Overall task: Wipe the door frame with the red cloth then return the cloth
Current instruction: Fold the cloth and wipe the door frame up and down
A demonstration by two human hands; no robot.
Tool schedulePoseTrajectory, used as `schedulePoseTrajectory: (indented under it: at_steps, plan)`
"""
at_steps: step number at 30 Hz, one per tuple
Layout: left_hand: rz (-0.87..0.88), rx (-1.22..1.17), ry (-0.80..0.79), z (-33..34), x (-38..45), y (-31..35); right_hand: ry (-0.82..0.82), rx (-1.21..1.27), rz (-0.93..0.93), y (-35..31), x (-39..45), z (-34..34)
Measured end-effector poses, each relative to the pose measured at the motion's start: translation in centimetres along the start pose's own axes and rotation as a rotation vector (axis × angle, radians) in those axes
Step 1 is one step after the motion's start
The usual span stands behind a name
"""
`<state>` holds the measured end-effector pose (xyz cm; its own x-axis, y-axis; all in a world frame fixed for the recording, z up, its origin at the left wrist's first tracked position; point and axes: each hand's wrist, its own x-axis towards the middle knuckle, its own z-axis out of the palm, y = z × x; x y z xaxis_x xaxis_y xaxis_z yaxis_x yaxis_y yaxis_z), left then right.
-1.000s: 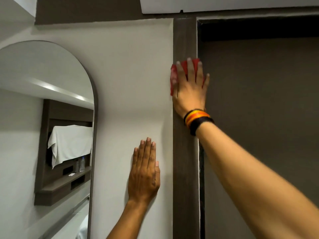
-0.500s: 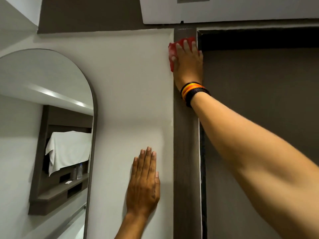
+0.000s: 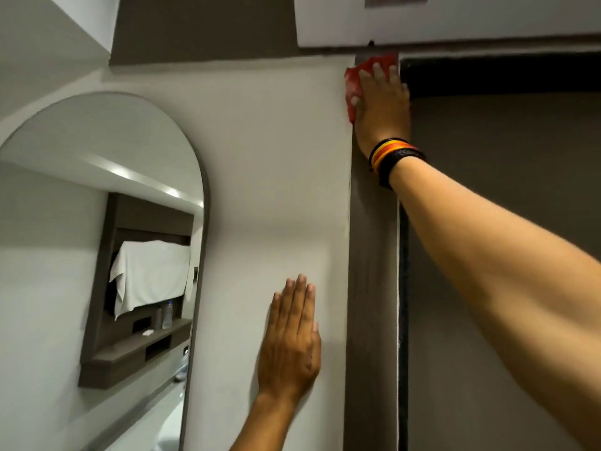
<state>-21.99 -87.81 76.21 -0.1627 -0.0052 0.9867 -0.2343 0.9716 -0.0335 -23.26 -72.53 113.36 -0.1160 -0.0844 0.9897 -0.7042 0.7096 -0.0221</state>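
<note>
The right hand presses the red cloth flat at the top of the vertical door frame, whose length runs straight down below it, while the left hand lies open and empty on the wall.

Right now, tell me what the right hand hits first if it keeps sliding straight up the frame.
The right hand, pressing the red cloth on the door frame, would probably meet the frame's top corner, then the white panel just above.

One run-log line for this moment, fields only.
phase: wiping | right hand: pressing red cloth on door frame, top corner | left hand: flat on wall | cloth return: not yet done
</note>
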Motion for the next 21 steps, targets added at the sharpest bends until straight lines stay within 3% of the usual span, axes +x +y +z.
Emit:
schedulePoseTrajectory:
  at_steps: [4, 8, 13, 16, 18, 21]
  plan:
    - [0.026, -0.006, 0.013, -0.7, 0.7, -0.1, 0.099, 0.072, 0.022, 0.5, -10.7, 2.4]
    - [-0.001, -0.033, -0.031, -0.9, 0.5, 0.4, 0.153, 0.11, 0.053, 0.8, -27.6, 4.9]
    - [-0.057, -0.174, -0.06, -2.2, -0.5, 1.0, 0.063, 0.142, 0.135, 0.6, -49.0, 7.3]
    - [-0.009, -0.308, -0.029, -3.6, -6.3, 2.1, -0.063, 0.111, 0.127, 0.8, -59.0, 8.6]
    - [-0.002, -0.388, -0.14, -5.1, -13.0, 3.1, -0.138, 0.116, 0.156, 0.8, -64.0, 8.7]
    - [-0.178, -0.481, -0.497, -7.4, -21.2, 4.7, -0.293, 0.2, 0.212, 0.5, -67.4, 7.8]
